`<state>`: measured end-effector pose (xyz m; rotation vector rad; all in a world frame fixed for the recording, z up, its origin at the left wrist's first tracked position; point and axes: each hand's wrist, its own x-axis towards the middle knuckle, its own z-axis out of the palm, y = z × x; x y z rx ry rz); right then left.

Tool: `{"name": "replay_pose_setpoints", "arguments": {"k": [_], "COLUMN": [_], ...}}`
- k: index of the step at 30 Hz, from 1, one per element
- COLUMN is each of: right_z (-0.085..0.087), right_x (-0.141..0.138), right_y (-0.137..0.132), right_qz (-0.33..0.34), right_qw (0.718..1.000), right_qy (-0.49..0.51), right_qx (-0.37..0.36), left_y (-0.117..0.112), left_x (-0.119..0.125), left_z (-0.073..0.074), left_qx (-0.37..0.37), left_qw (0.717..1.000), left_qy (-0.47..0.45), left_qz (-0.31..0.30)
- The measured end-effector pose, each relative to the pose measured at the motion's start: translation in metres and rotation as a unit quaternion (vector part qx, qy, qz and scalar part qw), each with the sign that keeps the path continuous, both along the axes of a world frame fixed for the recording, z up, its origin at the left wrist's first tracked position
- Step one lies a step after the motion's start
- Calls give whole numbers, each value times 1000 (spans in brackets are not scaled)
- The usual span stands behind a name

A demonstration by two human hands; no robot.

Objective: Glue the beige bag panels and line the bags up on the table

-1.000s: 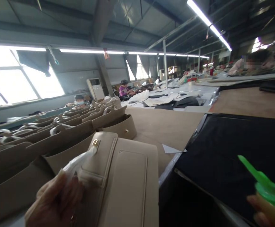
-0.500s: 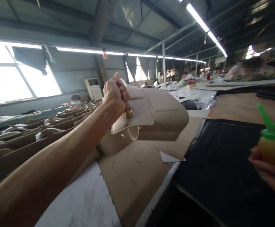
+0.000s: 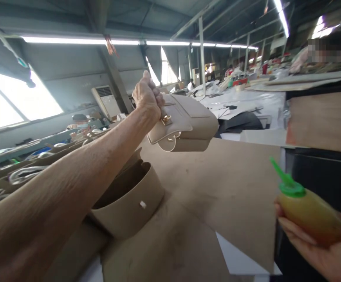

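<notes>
Left hand (image 3: 147,96), arm stretched out over the bench (image 3: 217,184), fingers wrapped tight around the top edge of a beige bag (image 3: 188,125). The bag hangs clear of the bench, flap side up, gold clasp (image 3: 166,118) just below the fist; gripped at the top, it dangles by its own weight with the body free of the surface. Right hand (image 3: 320,250), at the lower right edge of view, palm up, fingers cupped under a yellow bottle (image 3: 308,211). Its green nozzle (image 3: 278,174) points up and to the left, away from the bag and well apart from it, so the bottle lies cradled rather than aimed. Beneath the outstretched arm, an open bag shell (image 3: 129,199) sits on brown board, mouth upward, at the near end of a row of like shells (image 3: 41,160) running to the left. Further back: cut sheets on other benches, and other people at work in the distance.
</notes>
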<state>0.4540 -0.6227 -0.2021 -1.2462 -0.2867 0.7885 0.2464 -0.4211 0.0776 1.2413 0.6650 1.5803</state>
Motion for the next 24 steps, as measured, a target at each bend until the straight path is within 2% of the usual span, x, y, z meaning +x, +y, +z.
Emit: {"name": "replay_pose_setpoints", "arguments": {"k": [2, 4, 7, 9, 14, 19, 24], "right_z": [25, 46, 61, 60, 45, 30, 12], "right_x": [-19, -32, -47, -56, -76, -88, -103], "right_y": [17, 38, 77, 107, 185, 269, 336], "right_qz": [-2, -2, -2, 3, 39, 71, 102], "right_qw": [990, 975, 954, 944, 909, 877, 870], "right_qy": [139, 223, 299, 328, 400, 450, 442], "right_qx": [-17, -22, -1, 30, 106, 153, 190], "left_y": [21, 41, 70, 91, 139, 177, 212], "left_x": [0, 0, -1, -3, -18, -38, -50], "left_z": [4, 8, 12, 13, 5, -13, -34], "left_qx": [-10, -32, -59, -64, -75, -84, -109], "left_qw": [1000, 999, 997, 997, 995, 992, 985], "left_qy": [-18, -33, -44, -52, -44, -3, 36], "left_qz": [4, -1, -10, 8, 54, 93, 125]}}
